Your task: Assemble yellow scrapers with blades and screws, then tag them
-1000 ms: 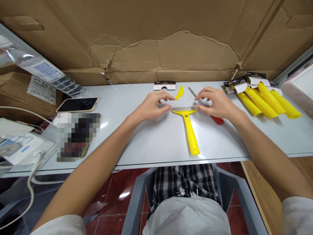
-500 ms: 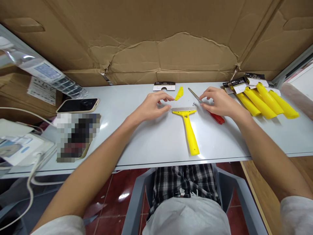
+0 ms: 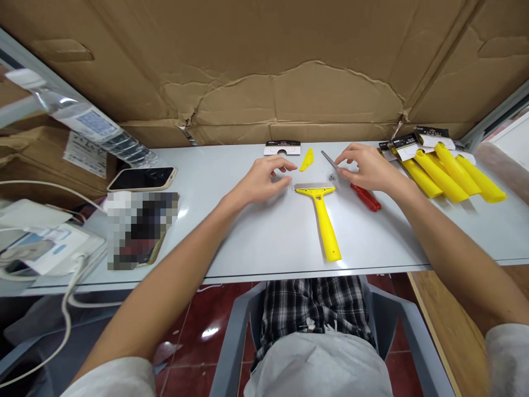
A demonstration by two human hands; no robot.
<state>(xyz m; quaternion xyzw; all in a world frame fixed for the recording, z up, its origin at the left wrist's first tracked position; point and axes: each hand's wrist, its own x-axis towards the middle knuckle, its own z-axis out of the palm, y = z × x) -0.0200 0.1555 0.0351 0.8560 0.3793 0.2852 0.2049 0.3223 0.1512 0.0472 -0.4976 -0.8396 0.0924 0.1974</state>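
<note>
My left hand (image 3: 266, 179) hovers with thumb and fingers apart, just left of a small yellow plastic piece (image 3: 306, 160) and the blade end of a yellow scraper (image 3: 326, 229). The scraper lies on the table, its metal blade edge pointing away from me. My right hand (image 3: 366, 170) is over a screwdriver (image 3: 366, 198) with a red handle and a metal shaft. Its thumb and fingers are curved but apart, with the shaft passing beneath or beside them. Between the hands lie several small screws (image 3: 332, 177).
Several yellow scraper handles with black-and-white cards (image 3: 442, 171) lie at the right. A loose card (image 3: 282, 148) is near the cardboard wall (image 3: 231, 102). At the left are a phone (image 3: 142, 178), a blurred-out object (image 3: 142, 231), a water bottle (image 3: 88, 121) and white cables (image 3: 66, 309).
The view has shifted slightly, so everything on the table appears a little further right. Both hands stay almost where they were, and the scraper and screwdriver have not moved.
</note>
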